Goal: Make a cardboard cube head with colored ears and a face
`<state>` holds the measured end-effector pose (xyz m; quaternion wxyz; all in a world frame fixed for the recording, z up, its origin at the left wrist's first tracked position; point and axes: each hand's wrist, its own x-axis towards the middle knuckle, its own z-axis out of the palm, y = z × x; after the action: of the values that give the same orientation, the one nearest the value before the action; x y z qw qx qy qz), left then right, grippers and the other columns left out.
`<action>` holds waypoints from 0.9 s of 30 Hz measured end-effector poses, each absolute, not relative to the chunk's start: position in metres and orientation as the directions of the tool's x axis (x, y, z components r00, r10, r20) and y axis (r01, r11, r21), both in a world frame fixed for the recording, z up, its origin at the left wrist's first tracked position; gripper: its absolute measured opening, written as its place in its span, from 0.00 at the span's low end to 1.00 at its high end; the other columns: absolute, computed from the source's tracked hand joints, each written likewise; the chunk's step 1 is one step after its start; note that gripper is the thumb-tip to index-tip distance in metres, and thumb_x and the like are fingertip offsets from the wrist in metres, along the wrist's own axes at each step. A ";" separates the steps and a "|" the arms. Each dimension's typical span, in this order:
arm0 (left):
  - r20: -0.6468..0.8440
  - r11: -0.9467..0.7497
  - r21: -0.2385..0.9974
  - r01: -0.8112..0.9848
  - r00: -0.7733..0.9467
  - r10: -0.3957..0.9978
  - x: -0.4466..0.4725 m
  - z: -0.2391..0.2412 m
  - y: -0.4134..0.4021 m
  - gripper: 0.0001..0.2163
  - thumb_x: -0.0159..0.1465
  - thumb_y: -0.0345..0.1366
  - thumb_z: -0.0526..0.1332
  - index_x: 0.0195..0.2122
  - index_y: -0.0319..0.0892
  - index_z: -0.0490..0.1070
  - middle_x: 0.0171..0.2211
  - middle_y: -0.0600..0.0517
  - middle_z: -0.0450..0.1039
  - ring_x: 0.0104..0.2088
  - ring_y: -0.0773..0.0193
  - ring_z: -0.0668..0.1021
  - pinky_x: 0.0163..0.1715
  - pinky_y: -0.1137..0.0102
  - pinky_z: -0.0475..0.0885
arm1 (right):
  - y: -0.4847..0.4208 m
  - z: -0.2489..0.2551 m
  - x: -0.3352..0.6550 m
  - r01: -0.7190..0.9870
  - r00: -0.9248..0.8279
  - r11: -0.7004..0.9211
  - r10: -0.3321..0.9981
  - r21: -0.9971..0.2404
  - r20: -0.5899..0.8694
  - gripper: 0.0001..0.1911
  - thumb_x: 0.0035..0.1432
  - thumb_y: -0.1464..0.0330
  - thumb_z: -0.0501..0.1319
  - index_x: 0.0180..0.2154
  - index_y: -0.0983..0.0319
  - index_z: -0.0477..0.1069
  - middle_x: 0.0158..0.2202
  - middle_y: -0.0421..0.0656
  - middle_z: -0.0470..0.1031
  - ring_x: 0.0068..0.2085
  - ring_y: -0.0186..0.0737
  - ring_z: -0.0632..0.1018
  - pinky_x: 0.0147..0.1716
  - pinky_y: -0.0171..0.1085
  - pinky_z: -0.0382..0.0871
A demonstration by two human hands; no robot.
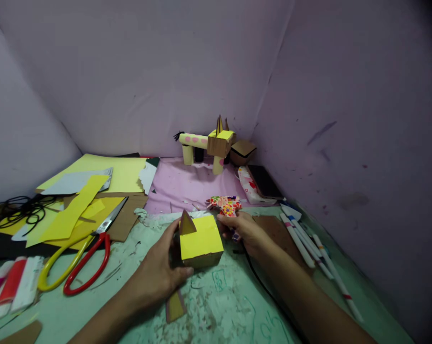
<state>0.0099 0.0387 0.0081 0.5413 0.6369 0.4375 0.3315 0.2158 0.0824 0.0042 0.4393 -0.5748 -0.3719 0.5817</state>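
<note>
My left hand [157, 270] is closed around the left side of a small cardboard box [202, 239] with a bright yellow top. A brown cardboard triangle [187, 222] stands upright at the box's back left corner. In my right hand [250, 233] is a flower-patterned glue gun [226, 205], its black cord [257, 277] running down under my forearm. The gun is just behind and right of the box; whether its tip touches the box cannot be seen. Below my left hand lies a loose cardboard strip [175, 306].
Scissors [103, 229] with yellow and red handles lie left, beside yellow paper [104, 172], black cord [26, 210] and markers [13, 282]. A cardboard animal [219, 143] stands at the back. A phone [264, 180] and white pens [298, 239] lie right. Walls rise around.
</note>
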 end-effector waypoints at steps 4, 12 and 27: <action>-0.092 0.035 0.988 0.151 0.388 0.917 0.014 0.007 0.038 0.36 0.49 0.25 0.62 0.60 0.41 0.50 0.58 0.40 0.63 0.56 0.49 0.68 0.53 0.55 0.67 | 0.083 0.008 0.221 0.016 0.020 -0.331 0.943 -0.943 -0.331 0.06 0.50 0.68 0.62 0.25 0.63 0.68 0.20 0.39 0.71 0.19 0.32 0.71 0.16 0.29 0.61; -0.068 -0.030 0.961 0.274 0.341 0.938 0.014 0.015 0.036 0.34 0.50 0.27 0.61 0.60 0.41 0.55 0.51 0.42 0.71 0.53 0.46 0.71 0.49 0.53 0.69 | 0.050 0.048 0.253 0.763 0.226 -0.121 0.970 -0.635 0.086 0.07 0.48 0.65 0.64 0.30 0.62 0.75 0.28 0.45 0.77 0.32 0.46 0.76 0.28 0.37 0.64; -0.045 -0.014 0.982 0.187 0.310 0.950 0.012 0.004 0.037 0.35 0.46 0.23 0.63 0.56 0.43 0.57 0.53 0.45 0.70 0.54 0.51 0.71 0.52 0.57 0.67 | -0.021 0.022 0.139 0.937 -0.291 0.219 0.919 -0.271 -0.264 0.14 0.59 0.67 0.54 0.40 0.65 0.74 0.30 0.52 0.82 0.30 0.55 0.82 0.22 0.38 0.63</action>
<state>0.0118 0.0367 0.0038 0.5277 0.6137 0.4631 0.3612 0.1386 -0.0206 0.0222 -0.0233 -0.5948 -0.7804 0.1916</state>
